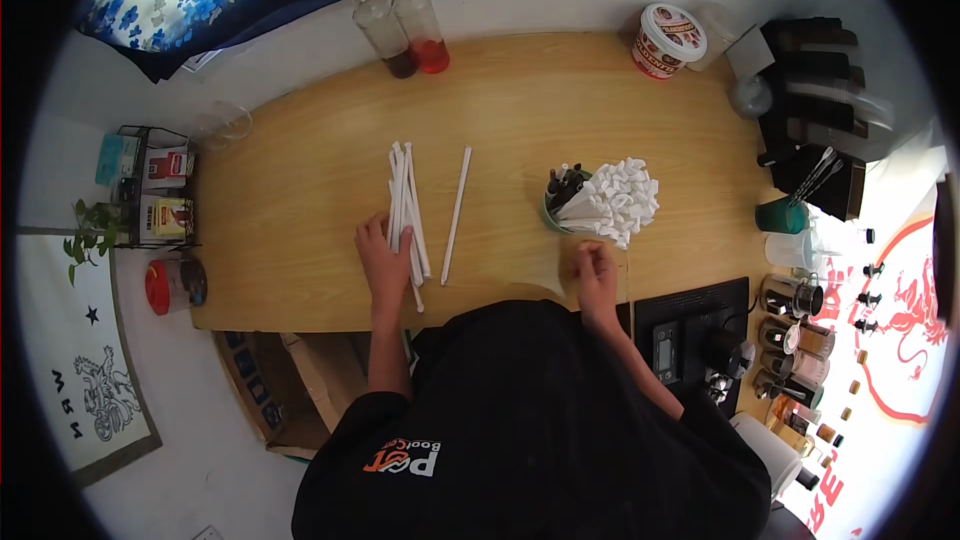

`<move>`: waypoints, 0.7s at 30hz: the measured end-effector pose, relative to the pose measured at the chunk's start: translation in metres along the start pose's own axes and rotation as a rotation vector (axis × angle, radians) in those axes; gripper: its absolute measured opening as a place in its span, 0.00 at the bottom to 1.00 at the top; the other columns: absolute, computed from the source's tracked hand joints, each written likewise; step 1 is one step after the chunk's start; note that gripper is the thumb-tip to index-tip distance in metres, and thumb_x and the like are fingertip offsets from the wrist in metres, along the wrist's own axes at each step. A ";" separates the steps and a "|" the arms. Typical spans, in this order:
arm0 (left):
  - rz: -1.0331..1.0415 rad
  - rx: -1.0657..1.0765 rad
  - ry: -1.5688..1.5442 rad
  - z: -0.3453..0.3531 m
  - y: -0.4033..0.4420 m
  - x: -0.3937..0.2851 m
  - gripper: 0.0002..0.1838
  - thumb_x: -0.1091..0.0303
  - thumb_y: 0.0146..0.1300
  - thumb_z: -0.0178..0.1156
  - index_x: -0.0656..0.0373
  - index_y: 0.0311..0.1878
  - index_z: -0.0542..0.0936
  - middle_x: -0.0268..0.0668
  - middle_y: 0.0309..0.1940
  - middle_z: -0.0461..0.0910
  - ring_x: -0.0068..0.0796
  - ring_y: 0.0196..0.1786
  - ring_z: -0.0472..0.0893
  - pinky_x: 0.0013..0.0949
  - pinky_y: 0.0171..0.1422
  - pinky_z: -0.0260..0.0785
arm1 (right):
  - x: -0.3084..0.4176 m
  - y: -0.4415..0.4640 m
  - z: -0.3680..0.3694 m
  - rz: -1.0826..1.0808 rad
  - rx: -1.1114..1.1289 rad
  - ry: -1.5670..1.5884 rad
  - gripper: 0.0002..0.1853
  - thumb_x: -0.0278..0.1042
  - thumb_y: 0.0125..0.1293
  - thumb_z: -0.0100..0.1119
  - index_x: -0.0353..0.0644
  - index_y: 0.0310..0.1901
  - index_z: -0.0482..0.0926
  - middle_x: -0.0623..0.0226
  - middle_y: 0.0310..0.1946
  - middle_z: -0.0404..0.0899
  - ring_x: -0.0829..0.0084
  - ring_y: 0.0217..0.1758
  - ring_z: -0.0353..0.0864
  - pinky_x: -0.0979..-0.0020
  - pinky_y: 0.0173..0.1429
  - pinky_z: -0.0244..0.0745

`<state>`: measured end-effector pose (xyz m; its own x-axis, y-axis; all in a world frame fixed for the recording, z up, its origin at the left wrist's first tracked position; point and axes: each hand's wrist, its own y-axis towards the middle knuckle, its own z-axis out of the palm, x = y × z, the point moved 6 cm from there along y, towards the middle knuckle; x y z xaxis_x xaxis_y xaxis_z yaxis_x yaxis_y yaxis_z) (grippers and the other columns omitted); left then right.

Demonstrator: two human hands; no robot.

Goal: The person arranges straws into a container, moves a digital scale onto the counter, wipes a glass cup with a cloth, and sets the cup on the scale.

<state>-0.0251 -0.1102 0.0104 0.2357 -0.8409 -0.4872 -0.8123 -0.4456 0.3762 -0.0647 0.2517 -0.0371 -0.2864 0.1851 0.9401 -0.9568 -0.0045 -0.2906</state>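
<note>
My left hand (pixel 385 258) is closed around a small bundle of white paper-wrapped straws (pixel 402 185), thumb on the right side and fingers on the left. One more wrapped straw (pixel 456 215) lies apart, just right of the bundle. Over by the green cup (pixel 549 218) is my right hand (pixel 597 275), fingers curled together; whether anything is between them I cannot make out. Black straws (pixel 565 180) stand in that cup beside a dense cluster of white-wrapped pieces (pixel 620 195), which fans out to the right.
Two bottles (pixel 430 35) with coloured liquid stand against the back wall, and a printed tub (pixel 668 40) is at the back right. A black mat with a scale (pixel 665 352) lies front right, near jars (pixel 795 335). At left are a wire rack (pixel 155 190) and a red-lidded jar (pixel 165 287).
</note>
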 end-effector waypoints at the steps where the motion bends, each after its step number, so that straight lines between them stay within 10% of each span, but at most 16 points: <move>1: -0.119 0.093 -0.114 0.009 -0.002 0.010 0.19 0.67 0.68 0.68 0.62 0.58 0.78 0.46 0.47 0.78 0.48 0.48 0.80 0.46 0.58 0.73 | -0.003 -0.001 0.011 -0.004 0.091 -0.084 0.08 0.36 0.81 0.55 0.40 0.50 0.76 0.76 0.35 0.76 0.83 0.37 0.73 0.77 0.44 0.70; 8: -0.205 0.283 -0.469 0.057 0.008 -0.034 0.17 0.72 0.67 0.69 0.67 0.56 0.79 0.44 0.37 0.86 0.34 0.36 0.85 0.36 0.42 0.77 | 0.006 0.005 0.085 -0.134 0.457 -0.465 0.14 0.34 0.74 0.66 0.36 0.52 0.76 0.71 0.34 0.78 0.81 0.34 0.76 0.75 0.39 0.74; 21: -0.583 0.429 -0.960 0.058 0.007 -0.053 0.15 0.68 0.76 0.62 0.73 0.54 0.80 0.44 0.43 0.89 0.25 0.41 0.87 0.27 0.47 0.78 | 0.015 0.012 0.114 -0.177 0.557 -0.548 0.18 0.34 0.70 0.69 0.34 0.56 0.77 0.64 0.35 0.80 0.74 0.31 0.77 0.71 0.38 0.77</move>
<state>-0.0747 -0.0508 -0.0070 0.2809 0.1063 -0.9538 -0.8702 -0.3908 -0.2999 -0.0866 0.1427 -0.0063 0.0266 -0.2797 0.9597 -0.8328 -0.5372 -0.1334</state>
